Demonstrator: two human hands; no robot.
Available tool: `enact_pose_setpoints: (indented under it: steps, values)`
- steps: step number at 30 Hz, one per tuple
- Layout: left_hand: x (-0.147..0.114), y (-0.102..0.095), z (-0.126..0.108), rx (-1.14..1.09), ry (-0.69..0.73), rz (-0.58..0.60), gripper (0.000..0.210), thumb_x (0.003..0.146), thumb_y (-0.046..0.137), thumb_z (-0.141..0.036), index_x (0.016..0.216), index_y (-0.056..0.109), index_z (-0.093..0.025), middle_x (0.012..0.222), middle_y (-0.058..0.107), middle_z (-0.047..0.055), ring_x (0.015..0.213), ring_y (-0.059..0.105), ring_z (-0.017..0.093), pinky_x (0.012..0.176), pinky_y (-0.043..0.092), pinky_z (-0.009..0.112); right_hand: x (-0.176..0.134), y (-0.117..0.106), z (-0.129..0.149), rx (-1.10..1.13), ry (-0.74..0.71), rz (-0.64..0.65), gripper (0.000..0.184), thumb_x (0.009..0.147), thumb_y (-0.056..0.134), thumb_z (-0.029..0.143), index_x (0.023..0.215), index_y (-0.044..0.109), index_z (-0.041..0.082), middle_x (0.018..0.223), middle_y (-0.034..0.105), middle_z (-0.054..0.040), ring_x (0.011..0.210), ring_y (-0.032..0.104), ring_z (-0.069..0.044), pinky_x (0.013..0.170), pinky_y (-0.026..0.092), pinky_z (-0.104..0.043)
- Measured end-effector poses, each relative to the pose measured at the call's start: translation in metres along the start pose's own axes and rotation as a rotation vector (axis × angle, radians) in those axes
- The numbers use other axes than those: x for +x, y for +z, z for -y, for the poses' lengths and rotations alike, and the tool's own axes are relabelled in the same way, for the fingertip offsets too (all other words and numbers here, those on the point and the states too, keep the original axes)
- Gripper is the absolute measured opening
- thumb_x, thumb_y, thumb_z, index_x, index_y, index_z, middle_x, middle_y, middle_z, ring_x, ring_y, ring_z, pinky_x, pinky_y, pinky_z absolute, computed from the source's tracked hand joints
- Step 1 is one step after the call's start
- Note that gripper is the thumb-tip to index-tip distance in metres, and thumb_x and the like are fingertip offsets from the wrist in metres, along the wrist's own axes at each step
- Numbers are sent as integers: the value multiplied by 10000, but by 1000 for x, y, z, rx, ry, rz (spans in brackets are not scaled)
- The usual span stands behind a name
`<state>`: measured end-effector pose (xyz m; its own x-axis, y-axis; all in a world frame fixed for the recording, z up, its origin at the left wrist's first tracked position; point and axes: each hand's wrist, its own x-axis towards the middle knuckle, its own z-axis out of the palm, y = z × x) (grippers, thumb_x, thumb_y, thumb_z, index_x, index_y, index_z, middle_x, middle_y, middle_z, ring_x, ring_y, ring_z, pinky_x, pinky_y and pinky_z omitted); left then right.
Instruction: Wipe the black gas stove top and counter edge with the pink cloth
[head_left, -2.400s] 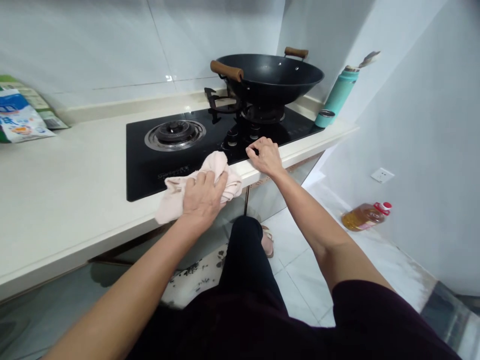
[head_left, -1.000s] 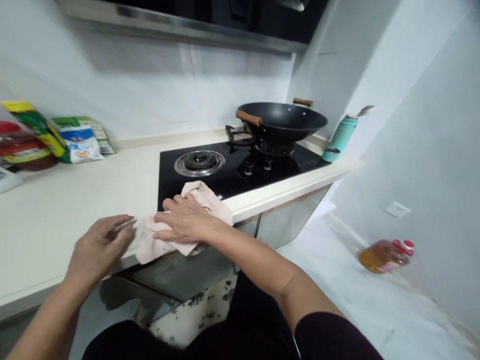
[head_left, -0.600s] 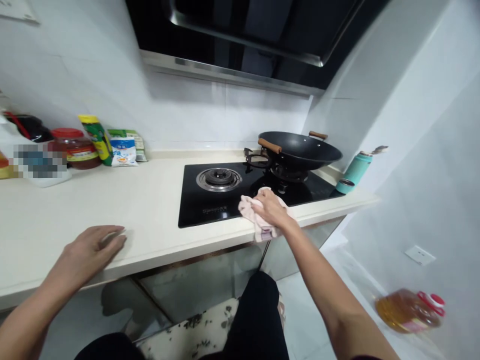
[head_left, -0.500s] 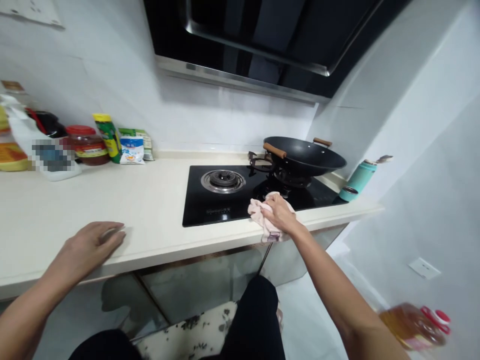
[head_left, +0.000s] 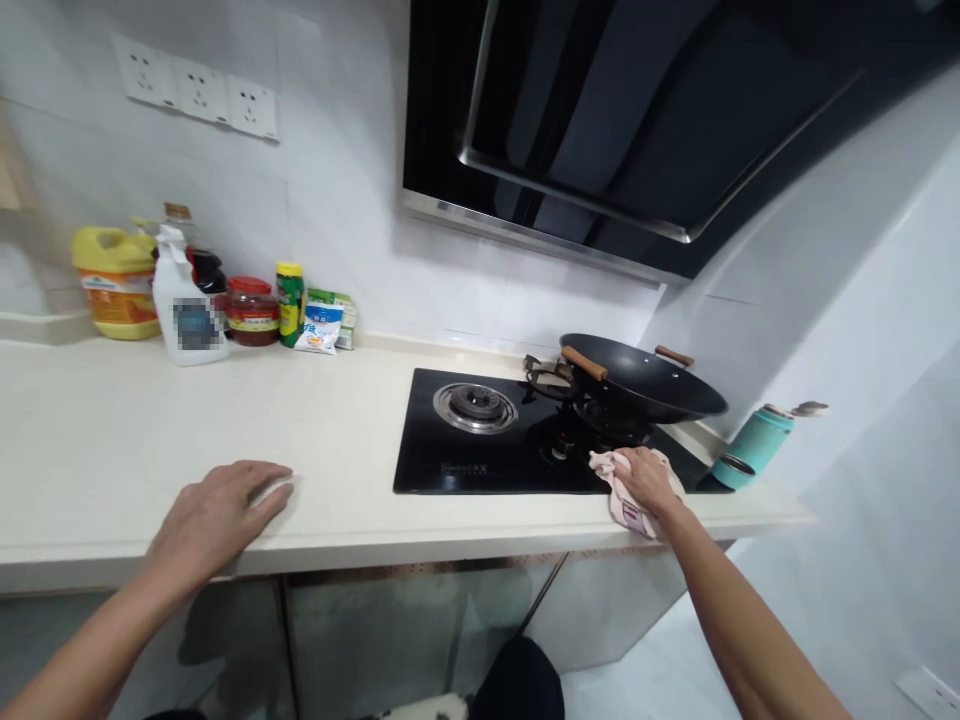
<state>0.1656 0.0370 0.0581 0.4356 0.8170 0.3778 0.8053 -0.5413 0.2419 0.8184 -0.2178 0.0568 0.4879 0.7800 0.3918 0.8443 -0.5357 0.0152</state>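
Note:
My right hand (head_left: 646, 480) is closed over a pale pink cloth (head_left: 624, 505), pressing it on the front right edge of the black gas stove (head_left: 517, 470). Part of the cloth hangs onto the counter's front strip. Just behind that hand, a black wok (head_left: 645, 380) with wooden handles sits on the right burner. The left burner (head_left: 475, 407) is bare, with its metal ring showing. My left hand (head_left: 221, 510) hovers at or rests on the pale countertop (head_left: 330, 440) left of the stove, fingers stretched and thumb apart, holding nothing.
A teal canister (head_left: 761, 445) stands at the stove's right end. Along the back left are a yellow jug (head_left: 120, 285), a white spray bottle (head_left: 184, 300), a red-lidded jar (head_left: 253, 312), a green bottle (head_left: 290, 305) and small packets (head_left: 322, 328). The black range hood (head_left: 585, 130) overhangs the stove.
My right hand has slid the cloth rightward along the stove's front edge. The view has shifted, bringing the wall sockets and yellow jug into sight. My left hand stays open by the counter's edge.

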Motion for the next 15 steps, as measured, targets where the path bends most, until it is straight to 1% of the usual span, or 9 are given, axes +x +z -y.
enact_pose_setpoints:
  steps: [2,4,6,8,9,10,12,14,15]
  values:
    - [4,-1,3,22,-1,38,554,905,359,-600,1158,730,-275,1297,686,57,1219,578,302,974,440,427,9,0,-4,-11,24,33,387,979,466,415,1253,687,256,1195,652,-114,1153,558,-266,988,383,-370]
    - [10,-2,7,40,3,73,554,891,368,-611,1156,735,-292,1291,680,58,1220,573,312,945,448,429,16,-1,-7,-12,38,46,357,970,481,367,1239,696,273,1178,663,-100,1143,572,-249,977,389,-346]
    - [14,-4,9,39,9,101,542,875,391,-602,1141,743,-288,1263,686,67,1203,580,313,924,455,419,21,-2,-8,-12,68,56,332,950,510,325,1210,711,282,1152,669,-93,1123,587,-242,961,401,-330]
    - [15,-6,6,36,22,96,520,875,409,-572,1118,751,-265,1229,695,82,1171,592,306,905,458,404,23,-3,-5,-16,121,42,336,932,533,311,1213,711,269,1162,656,-112,1127,588,-259,961,411,-342]
    - [14,-7,3,41,28,75,510,882,409,-554,1111,752,-253,1213,698,91,1157,595,305,896,458,401,23,-3,-2,-20,158,22,361,931,537,326,1244,697,247,1197,635,-140,1148,579,-284,970,414,-370]
    - [12,-9,0,50,33,47,504,893,404,-538,1106,753,-243,1199,700,99,1144,597,305,889,456,401,21,-3,2,-28,209,-9,403,934,536,363,1286,672,222,1246,602,-173,1179,561,-318,984,413,-413]
    - [8,-10,-7,63,49,-6,507,915,382,-518,1111,750,-230,1187,701,110,1136,596,307,882,450,408,15,-6,7,-51,325,-74,518,936,521,488,1352,619,195,1349,520,-221,1238,511,-391,1005,399,-524]
    - [4,-11,-11,56,52,-31,511,919,370,-512,1102,752,-225,1184,702,116,1130,599,310,877,448,419,7,-11,7,-63,421,-101,633,914,488,637,1383,588,224,1413,466,-217,1267,480,-434,1006,384,-602]
    - [3,-11,-11,43,50,-31,509,916,374,-516,1089,756,-228,1183,705,115,1125,601,310,878,449,422,3,-15,4,-70,444,-93,664,906,459,683,1394,576,249,1420,466,-206,1268,483,-438,1002,388,-614]
